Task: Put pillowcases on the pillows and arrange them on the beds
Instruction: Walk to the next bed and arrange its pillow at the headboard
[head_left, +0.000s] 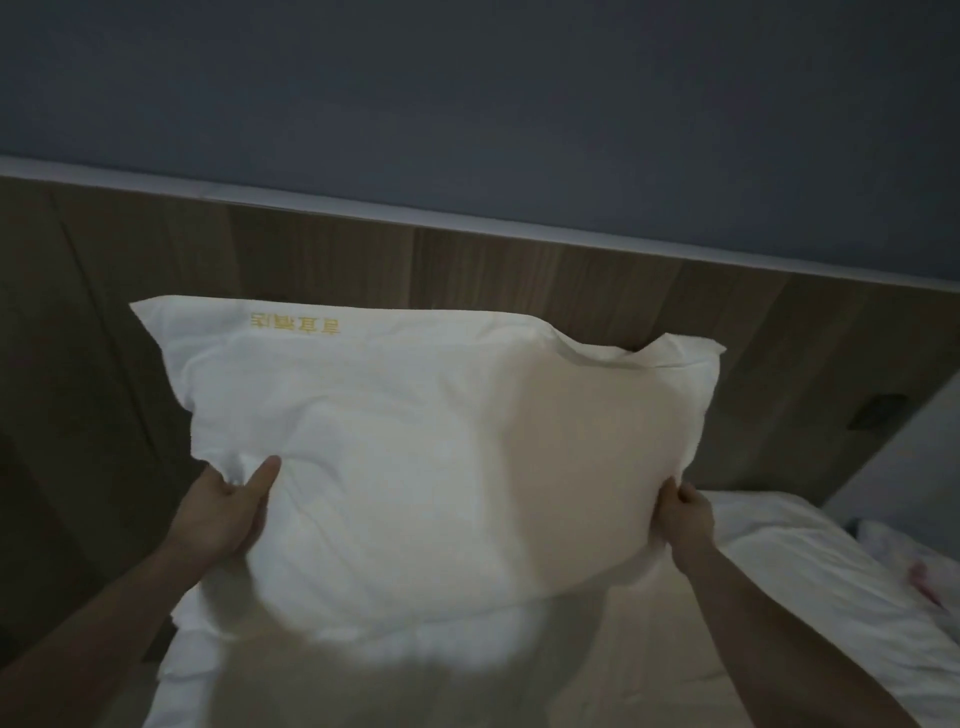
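White bed (649, 670) below, spread under both forearms. Cased white pillow (441, 457) held up above it, before wooden headboard panel (597, 280) and grey wall (467, 104); yellow lettering (295, 323) upside down near top edge. Left hand (223, 512) gripping lower left corner, thumb pressed on front. Right hand (683, 512) pinching lower right edge. Crumpled linen (904, 551) far right.
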